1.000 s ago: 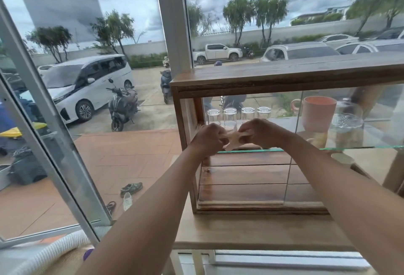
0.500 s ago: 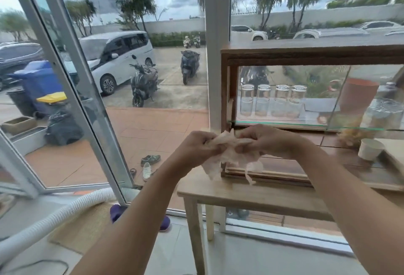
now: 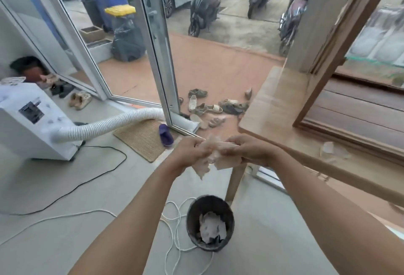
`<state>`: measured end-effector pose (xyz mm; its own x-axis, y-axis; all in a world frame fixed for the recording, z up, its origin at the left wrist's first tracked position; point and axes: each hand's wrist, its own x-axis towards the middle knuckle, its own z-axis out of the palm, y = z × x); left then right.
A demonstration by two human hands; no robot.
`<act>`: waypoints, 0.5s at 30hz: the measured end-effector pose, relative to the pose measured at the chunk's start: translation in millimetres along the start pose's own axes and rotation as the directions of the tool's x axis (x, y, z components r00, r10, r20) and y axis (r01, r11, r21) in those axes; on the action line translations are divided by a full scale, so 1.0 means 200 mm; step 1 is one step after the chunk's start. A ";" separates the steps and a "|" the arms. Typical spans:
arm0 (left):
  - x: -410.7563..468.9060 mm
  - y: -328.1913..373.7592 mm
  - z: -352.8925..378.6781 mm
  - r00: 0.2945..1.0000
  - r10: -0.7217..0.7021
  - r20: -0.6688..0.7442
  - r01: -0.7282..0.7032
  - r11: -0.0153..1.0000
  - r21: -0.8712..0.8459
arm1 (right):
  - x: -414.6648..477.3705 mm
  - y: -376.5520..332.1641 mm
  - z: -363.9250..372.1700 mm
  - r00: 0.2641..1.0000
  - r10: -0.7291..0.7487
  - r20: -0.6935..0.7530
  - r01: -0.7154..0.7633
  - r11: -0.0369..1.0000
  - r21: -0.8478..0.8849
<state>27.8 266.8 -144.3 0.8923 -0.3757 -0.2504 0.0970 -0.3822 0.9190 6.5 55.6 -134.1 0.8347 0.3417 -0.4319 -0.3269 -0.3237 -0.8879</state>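
A crumpled pale paper tissue (image 3: 215, 157) hangs between both hands in front of me. My left hand (image 3: 189, 151) grips its left part with curled fingers. My right hand (image 3: 247, 149) grips its right part, thumb over the top. Both hands are held in the air above the floor, just left of the wooden table (image 3: 273, 108). Below them on the floor stands a dark round waste bin (image 3: 209, 222) with white crumpled paper inside.
A wooden glass-fronted cabinet (image 3: 349, 100) stands on the table at right. A white machine (image 3: 32, 121) with a ribbed hose (image 3: 109, 125) sits at left. Cords (image 3: 175, 215) lie on the floor near the bin. A mat (image 3: 142, 138), a purple slipper (image 3: 165, 135) and several shoes lie by the open glass door (image 3: 157, 41).
My view has swung down and left, from the cabinet shelf to the floor and bin. Both hands pulled back from the cabinet, still holding the tissue, which is now more bunched.
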 end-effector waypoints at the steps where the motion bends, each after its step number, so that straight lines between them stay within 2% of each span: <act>1: -0.01 -0.04 0.02 1.000 -0.015 -0.004 0.015 1.000 -0.002 | 0.01 0.03 0.04 1.000 0.002 -0.003 -0.002 1.000 -0.011; 4: -0.04 -0.06 0.12 0.999 -0.012 0.040 0.013 1.000 -0.016 | -0.06 0.08 0.08 0.997 -0.029 -0.067 0.025 0.998 -0.062; 8: 0.03 0.09 0.26 0.991 0.070 0.114 -0.066 0.997 -0.040 | -0.28 0.09 -0.07 0.973 -0.068 -0.220 0.059 0.997 -0.046; 10: 0.08 0.21 0.34 0.982 0.119 0.147 -0.113 0.993 -0.046 | -0.42 0.08 -0.18 0.939 -0.062 -0.338 0.053 0.998 -0.035; 15: 0.17 0.45 0.56 0.945 0.247 0.216 -0.249 0.968 -0.021 | -0.70 0.12 -0.40 0.802 -0.007 -0.598 -0.020 0.999 -0.039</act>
<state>17.3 124.8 -104.4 0.7716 -0.6317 -0.0749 -0.1190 -0.2589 0.9585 -83.0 -71.0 -81.2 0.9364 -0.2509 -0.2452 -0.3261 -0.3646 -0.8722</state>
